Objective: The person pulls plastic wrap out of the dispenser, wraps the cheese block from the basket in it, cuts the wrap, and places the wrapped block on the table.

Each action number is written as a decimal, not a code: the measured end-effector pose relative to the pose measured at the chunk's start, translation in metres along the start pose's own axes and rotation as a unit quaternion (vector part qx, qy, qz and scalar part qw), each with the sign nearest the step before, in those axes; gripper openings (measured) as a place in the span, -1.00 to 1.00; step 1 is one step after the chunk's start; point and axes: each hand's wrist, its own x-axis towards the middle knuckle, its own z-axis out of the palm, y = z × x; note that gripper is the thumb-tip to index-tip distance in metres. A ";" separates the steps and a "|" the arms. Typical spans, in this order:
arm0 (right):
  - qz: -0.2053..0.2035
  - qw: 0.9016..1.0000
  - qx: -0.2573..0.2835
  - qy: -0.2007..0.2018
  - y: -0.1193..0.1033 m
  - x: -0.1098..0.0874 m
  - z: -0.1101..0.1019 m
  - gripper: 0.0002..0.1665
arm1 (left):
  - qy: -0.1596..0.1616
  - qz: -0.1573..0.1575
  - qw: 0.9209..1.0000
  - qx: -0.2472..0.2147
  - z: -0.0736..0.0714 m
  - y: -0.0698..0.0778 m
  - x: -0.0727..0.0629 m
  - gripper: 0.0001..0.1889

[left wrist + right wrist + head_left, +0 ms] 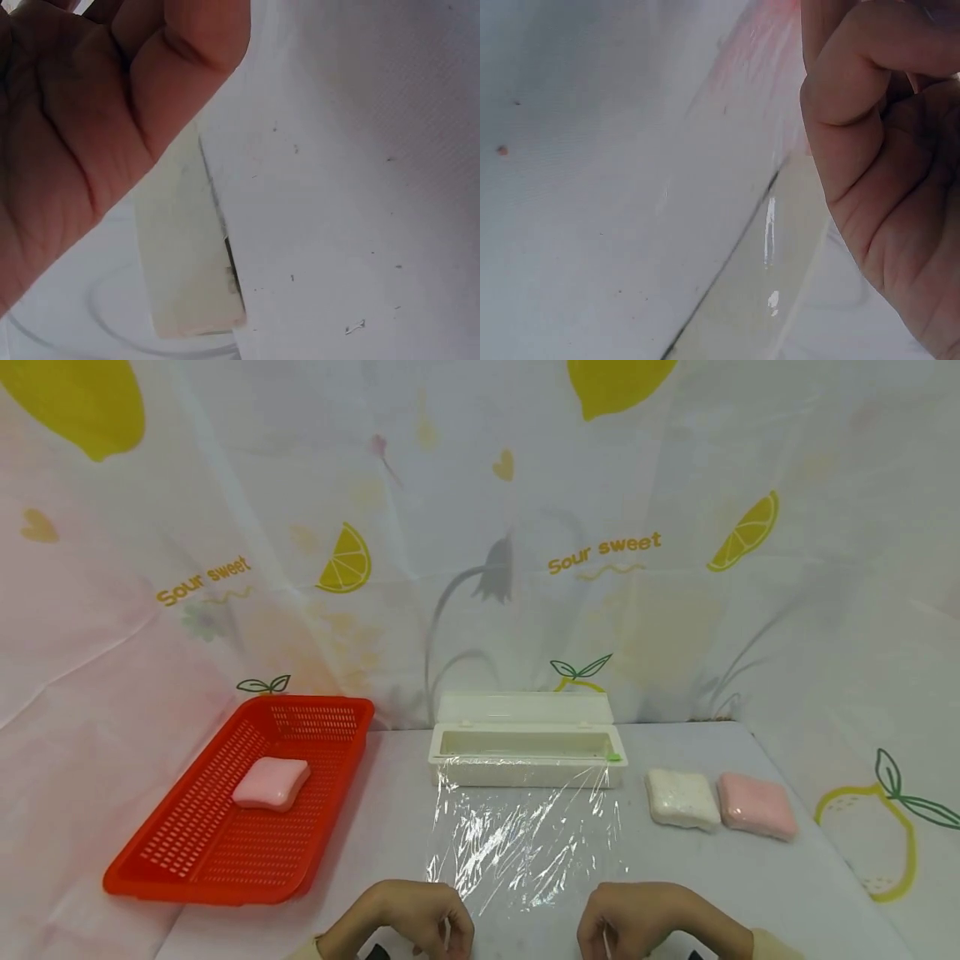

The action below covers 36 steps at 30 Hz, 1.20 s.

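Note:
A sheet of clear cling film [517,843] stretches toward me from a white dispenser box [525,774], whose lid stands raised at the back. At the near left corner of the film, my left hand [423,914] grips it with curled fingers. My right hand [630,914] grips the near right corner the same way. Both wrist views show the bent fingers and palm of the left hand [82,112] and right hand [900,165], with the pale box [187,247] behind; the fingertips' hold on the film is hidden.
On the left stands a red plastic basket [315,852] with a pink pillow-shaped block [272,782] inside. To the right of the film, a white block [682,799] and another pink block [757,806] lie side by side. Printed cloth [480,527] walls the table's back and sides.

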 end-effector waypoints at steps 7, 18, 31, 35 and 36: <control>0.013 1.000 -0.014 0.014 0.021 0.004 -0.001 -0.77 | 0.016 -0.032 0.999 -0.002 0.003 -0.010 0.004 -0.77; 0.045 0.998 -0.024 0.045 0.035 0.008 0.008 -0.81 | 0.027 -0.046 0.996 0.066 0.008 -0.012 0.009 -0.76; 0.050 0.994 -0.072 0.072 0.040 0.010 0.014 -0.85 | 0.079 -0.064 0.978 0.181 0.016 0.005 0.007 -0.75; 0.042 0.993 -0.087 0.074 0.040 0.011 0.016 -0.85 | 0.088 -0.012 0.973 0.212 0.005 0.014 -0.004 -0.76; 0.039 0.992 -0.090 0.074 0.040 0.011 0.016 -0.84 | 0.093 -0.007 0.974 0.205 0.001 0.017 -0.008 -0.78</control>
